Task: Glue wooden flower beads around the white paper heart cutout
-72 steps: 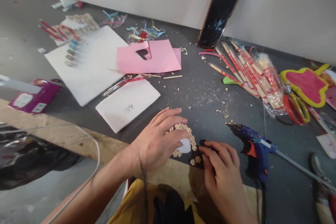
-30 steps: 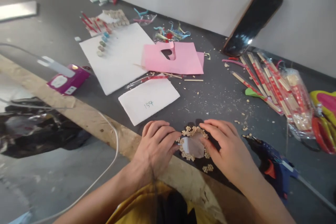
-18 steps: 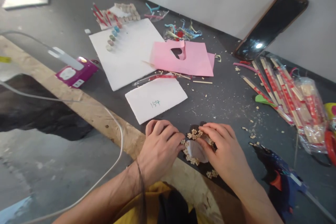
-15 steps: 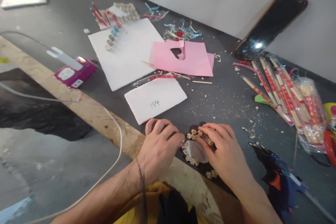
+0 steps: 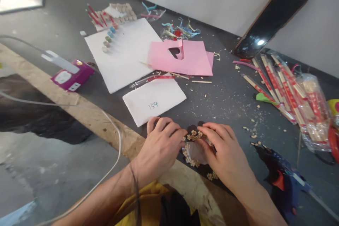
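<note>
Right hand (image 5: pixel 225 148) has moved onto the round beige flower-cluster ring (image 5: pixel 188 156), pinching its far edge. Left hand (image 5: pixel 161 146) seemingly pinches the left edge, bracing both sides.

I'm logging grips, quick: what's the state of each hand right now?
Left hand: curled at the flower ring; whether it grips cannot be told.
Right hand: closed, pinching the flower ring.

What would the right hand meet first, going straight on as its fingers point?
Probably the beige flower-shaped pieces edging the pale round disc, close ahead of the right hand; beyond them, the left hand, though depth is unclear.
</note>
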Demonstrator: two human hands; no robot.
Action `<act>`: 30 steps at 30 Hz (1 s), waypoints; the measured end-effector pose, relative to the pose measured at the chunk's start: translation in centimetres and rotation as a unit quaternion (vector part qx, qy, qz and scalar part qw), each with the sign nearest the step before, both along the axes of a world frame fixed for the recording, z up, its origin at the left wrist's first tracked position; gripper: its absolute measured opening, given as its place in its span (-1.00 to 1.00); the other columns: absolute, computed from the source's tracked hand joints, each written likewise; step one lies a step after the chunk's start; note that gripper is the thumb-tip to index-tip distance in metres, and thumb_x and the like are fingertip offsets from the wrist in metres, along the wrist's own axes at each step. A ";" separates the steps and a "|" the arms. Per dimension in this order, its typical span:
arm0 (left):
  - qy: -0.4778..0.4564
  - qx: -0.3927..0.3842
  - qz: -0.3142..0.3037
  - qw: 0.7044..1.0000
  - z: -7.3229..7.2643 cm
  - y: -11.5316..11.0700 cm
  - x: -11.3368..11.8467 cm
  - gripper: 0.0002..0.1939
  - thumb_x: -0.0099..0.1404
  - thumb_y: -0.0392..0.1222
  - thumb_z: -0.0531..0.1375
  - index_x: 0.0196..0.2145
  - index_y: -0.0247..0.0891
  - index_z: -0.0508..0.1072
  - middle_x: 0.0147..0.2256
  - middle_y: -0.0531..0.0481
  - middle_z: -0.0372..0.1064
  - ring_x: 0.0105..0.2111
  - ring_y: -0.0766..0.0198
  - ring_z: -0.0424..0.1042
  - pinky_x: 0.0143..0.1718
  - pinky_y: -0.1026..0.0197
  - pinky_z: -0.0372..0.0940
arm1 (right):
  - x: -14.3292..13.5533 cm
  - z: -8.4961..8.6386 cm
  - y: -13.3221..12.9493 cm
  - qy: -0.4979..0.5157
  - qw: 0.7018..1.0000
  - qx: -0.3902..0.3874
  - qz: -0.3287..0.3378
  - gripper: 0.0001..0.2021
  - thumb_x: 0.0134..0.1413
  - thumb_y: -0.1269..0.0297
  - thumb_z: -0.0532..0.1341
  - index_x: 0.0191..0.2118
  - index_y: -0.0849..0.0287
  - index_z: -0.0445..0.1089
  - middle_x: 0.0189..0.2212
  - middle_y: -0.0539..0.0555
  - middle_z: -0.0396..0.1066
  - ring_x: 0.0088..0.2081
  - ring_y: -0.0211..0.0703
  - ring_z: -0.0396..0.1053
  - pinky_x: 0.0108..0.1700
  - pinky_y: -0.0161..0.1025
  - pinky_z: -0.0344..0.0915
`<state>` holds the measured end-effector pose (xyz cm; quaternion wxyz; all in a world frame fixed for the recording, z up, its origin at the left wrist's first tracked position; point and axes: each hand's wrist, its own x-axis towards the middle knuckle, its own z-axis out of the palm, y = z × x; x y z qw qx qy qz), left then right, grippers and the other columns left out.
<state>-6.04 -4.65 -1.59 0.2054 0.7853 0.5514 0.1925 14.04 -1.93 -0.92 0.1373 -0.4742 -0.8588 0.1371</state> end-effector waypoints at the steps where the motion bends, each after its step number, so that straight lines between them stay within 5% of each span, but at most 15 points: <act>1: 0.000 -0.001 0.003 1.000 0.0 0.0 -0.1 -0.83 0.36 -0.24 0.09 -0.14 -0.20 0.44 -0.22 -0.03 0.40 -0.14 0.09 0.21 -0.05 -0.09 0.06 | -0.1 0.1 0.1 -0.006 1.000 -0.002 0.002 -0.74 0.20 0.29 0.11 -0.03 0.16 0.39 -0.10 0.16 0.39 -0.06 0.00 0.26 -0.04 0.00 0.30; 19: -0.033 0.054 0.026 0.998 -1.2 -0.1 -0.5 -0.88 0.37 -0.22 0.11 -0.22 -0.19 0.45 -0.19 0.00 0.38 -0.12 0.13 0.23 -0.05 -0.04 0.04 | -1.4 0.2 2.8 0.006 0.999 0.015 0.042 -0.87 0.18 0.35 0.14 -0.24 0.17 0.44 -0.20 0.13 0.43 -0.11 -0.05 0.28 -0.06 -0.05 0.32; 26: -0.047 0.054 0.032 0.997 -1.5 -0.3 -0.3 -0.89 0.36 -0.20 0.13 -0.23 -0.18 0.45 -0.21 0.00 0.39 -0.12 0.13 0.22 -0.04 -0.04 0.03 | -1.4 -0.3 4.4 0.022 0.996 0.083 0.008 -0.81 0.20 0.37 0.11 -0.10 0.20 0.38 -0.20 0.13 0.46 -0.13 -0.06 0.32 -0.06 -0.05 0.31; 30: -0.057 0.055 0.033 0.996 -1.5 -0.3 -0.4 -0.90 0.35 -0.23 0.13 -0.23 -0.17 0.45 -0.21 0.00 0.39 -0.12 0.13 0.22 -0.03 -0.05 0.02 | -0.3 0.4 3.2 0.010 0.995 0.101 -0.016 -0.71 0.19 0.34 0.12 0.01 0.24 0.34 -0.11 0.19 0.42 -0.07 -0.03 0.28 -0.02 -0.03 0.29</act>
